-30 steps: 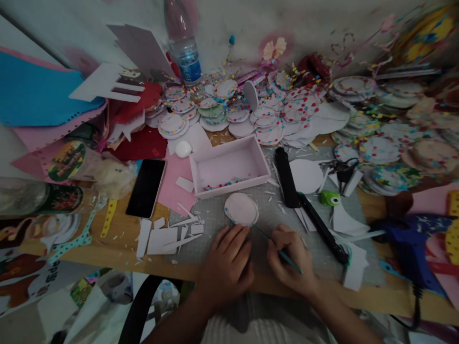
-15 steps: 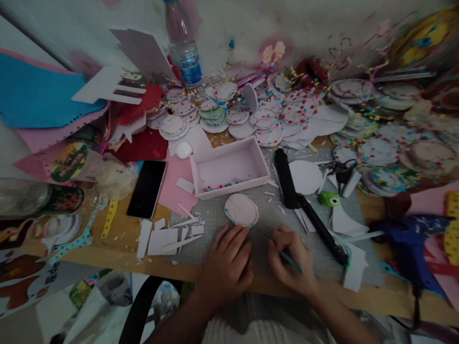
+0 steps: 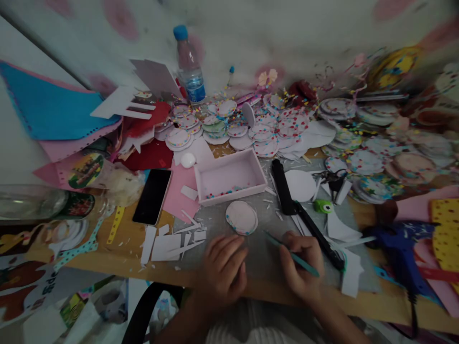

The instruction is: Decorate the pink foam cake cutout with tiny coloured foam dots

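My right hand (image 3: pixel 303 263) holds a thin teal tool (image 3: pixel 299 260) between thumb and fingers, its tip pointing up and left. My left hand (image 3: pixel 225 267) rests near the mat's front edge with its fingers loosely curled together; whether anything is under them is hidden. Just beyond both hands, a round white disc (image 3: pixel 241 217) with small coloured dots along its rim lies on the grey cutting mat (image 3: pixel 261 258), touched by neither hand. Behind the disc stands an open pale pink box (image 3: pixel 231 177), with small red and blue beads along its near inside edge.
A black phone (image 3: pixel 152 197) and white paper scraps (image 3: pixel 168 247) lie left. Right of the box are a black-handled tool (image 3: pixel 283 186), a green punch (image 3: pixel 323 206) and a blue glue gun (image 3: pixel 403 243). Decorated discs and a water bottle (image 3: pixel 191 71) line the wall.
My left hand has drawn back from the disc's near edge. My right hand has moved right with the teal tool, away from the disc. The camera view has shifted.
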`<state>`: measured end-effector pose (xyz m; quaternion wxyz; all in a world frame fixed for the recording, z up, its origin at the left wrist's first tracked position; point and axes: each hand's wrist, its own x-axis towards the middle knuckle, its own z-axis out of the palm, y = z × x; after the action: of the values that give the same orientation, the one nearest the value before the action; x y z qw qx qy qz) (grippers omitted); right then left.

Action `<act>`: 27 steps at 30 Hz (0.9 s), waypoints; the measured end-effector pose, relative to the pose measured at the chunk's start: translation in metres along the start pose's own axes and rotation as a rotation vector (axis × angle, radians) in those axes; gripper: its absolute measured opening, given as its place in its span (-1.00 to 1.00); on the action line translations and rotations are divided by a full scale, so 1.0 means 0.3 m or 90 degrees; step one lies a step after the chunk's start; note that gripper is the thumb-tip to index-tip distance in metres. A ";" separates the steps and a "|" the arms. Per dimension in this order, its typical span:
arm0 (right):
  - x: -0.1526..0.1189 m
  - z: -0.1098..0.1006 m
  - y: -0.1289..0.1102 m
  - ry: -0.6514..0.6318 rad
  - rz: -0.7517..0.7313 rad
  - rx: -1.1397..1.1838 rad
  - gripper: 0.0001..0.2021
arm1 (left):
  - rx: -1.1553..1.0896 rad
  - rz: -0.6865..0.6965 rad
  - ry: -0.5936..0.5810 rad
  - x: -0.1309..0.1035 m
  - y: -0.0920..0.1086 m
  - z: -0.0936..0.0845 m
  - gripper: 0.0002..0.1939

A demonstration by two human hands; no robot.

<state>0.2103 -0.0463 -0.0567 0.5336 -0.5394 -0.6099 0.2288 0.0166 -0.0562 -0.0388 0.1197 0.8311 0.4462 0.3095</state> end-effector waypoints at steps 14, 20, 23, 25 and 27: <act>0.190 -0.171 -0.090 0.064 -0.105 -0.055 -0.72 | 0.213 0.064 0.033 0.191 -0.335 -0.125 -0.87; 0.345 -0.148 -0.125 -0.067 -0.210 -0.111 -0.77 | 0.236 0.147 0.082 0.149 -0.337 -0.100 -0.78; 0.373 -0.112 -0.104 -0.090 -0.170 -0.095 -0.80 | 0.240 0.153 0.098 0.144 -0.339 -0.100 -0.78; 0.378 -0.089 -0.082 -0.080 -0.148 -0.100 -0.81 | 0.240 0.148 0.101 0.143 -0.342 -0.097 -0.79; 0.380 -0.069 -0.062 -0.075 -0.145 -0.105 -0.84 | 0.240 0.146 0.104 0.142 -0.345 -0.093 -0.79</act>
<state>0.2384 0.0444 0.0121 0.4734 -0.4943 -0.7141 0.1473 -0.0524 0.0356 -0.0488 -0.1100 0.8564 0.4067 0.2984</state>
